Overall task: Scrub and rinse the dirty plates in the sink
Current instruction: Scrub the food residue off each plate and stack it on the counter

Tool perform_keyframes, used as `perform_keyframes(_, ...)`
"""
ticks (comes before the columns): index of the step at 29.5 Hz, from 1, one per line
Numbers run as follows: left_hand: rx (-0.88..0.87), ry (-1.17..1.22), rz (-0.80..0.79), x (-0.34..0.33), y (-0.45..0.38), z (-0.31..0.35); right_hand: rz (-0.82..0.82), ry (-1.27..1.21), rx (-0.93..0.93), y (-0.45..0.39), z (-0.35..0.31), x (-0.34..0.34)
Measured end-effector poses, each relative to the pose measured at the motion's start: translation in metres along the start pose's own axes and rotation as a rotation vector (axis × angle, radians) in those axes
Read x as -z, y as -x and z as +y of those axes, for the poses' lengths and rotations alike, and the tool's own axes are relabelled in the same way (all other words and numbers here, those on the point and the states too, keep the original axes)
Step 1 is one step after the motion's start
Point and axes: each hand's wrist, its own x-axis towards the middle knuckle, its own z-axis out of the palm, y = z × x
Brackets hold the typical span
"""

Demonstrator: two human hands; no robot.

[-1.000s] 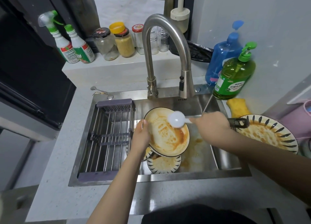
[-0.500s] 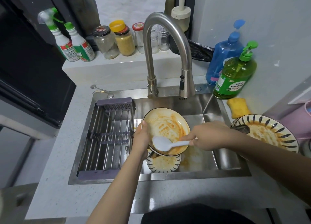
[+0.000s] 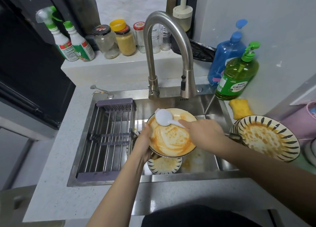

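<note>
Over the steel sink [image 3: 212, 158], my left hand [image 3: 143, 143] grips the left rim of a plate [image 3: 172, 138] smeared with orange sauce and tilts it toward me. My right hand [image 3: 203, 132] holds a white round-headed scrubber [image 3: 163, 118] by its handle, its head pressed on the plate's upper left. Another dirty striped plate [image 3: 164, 165] lies in the basin below. A stack of dirty striped plates [image 3: 266, 138] stands on the counter at the right. No water runs from the faucet [image 3: 187, 83].
A metal drying rack [image 3: 109, 138] fills the sink's left half. Green dish soap [image 3: 236, 78], a blue pump bottle [image 3: 225, 56] and a yellow sponge [image 3: 241, 109] stand back right. Jars [image 3: 124, 39] and spray bottles [image 3: 75, 44] line the back ledge.
My right hand swept the scrubber from the plate's upper right down to its lower left, then up to the upper left. The left hand kept its hold on the plate.
</note>
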Motion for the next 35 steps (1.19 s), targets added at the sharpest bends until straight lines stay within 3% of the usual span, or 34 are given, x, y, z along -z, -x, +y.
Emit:
perform_keyframes(6,0.013,0.110,0.105,-0.009,-0.001,0.003,-0.216,-0.295,0.119,0.014,-0.007,0.003)
perform_keyframes(11,-0.016,0.039,0.154,0.004,-0.005,0.003,-0.327,-0.132,0.179,0.029,0.017,0.036)
perform_keyframes(15,-0.045,-0.084,0.167,0.008,-0.009,0.009,-0.190,0.208,0.028,0.021,0.031,0.047)
perform_keyframes(19,-0.054,-0.310,0.153,-0.005,-0.006,0.013,-0.024,0.123,0.029,0.005,0.011,0.024)
perform_keyframes(24,-0.058,-0.234,0.164,0.001,-0.008,0.009,-0.125,0.076,0.173,0.016,0.015,0.016)
perform_keyframes(29,-0.086,-0.219,0.096,0.003,-0.008,0.010,-0.090,0.158,0.031,0.014,0.033,0.024)
perform_keyframes(32,-0.105,-0.237,0.092,-0.005,-0.009,0.011,-0.045,0.059,0.138,0.015,0.019,0.016)
perform_keyframes(35,-0.097,-0.197,0.159,-0.001,-0.013,0.013,-0.122,0.036,0.203,0.024,0.021,0.013)
